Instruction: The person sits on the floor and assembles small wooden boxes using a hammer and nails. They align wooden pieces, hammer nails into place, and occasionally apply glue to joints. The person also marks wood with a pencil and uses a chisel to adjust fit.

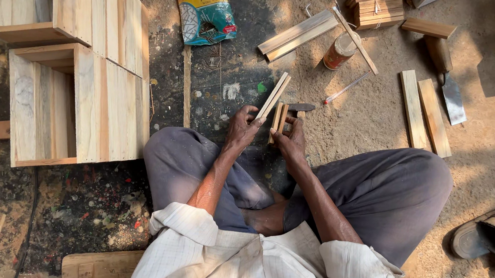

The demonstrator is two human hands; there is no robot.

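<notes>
Wooden strips [274,96] in hands, grip partly hidden

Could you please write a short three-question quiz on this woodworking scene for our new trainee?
1. True or false: the left hand holds a thin wooden strip that slants up and away from the person.
2. What does the right hand grip? A) a short wooden strip B) the cleaver C) the tin can
3. Which lies closer to the wooden boxes: the yellow-and-teal packet or the cleaver?

Key
1. True
2. A
3. The yellow-and-teal packet; the cleaver lies far to the other side, beside two flat planks.
</notes>
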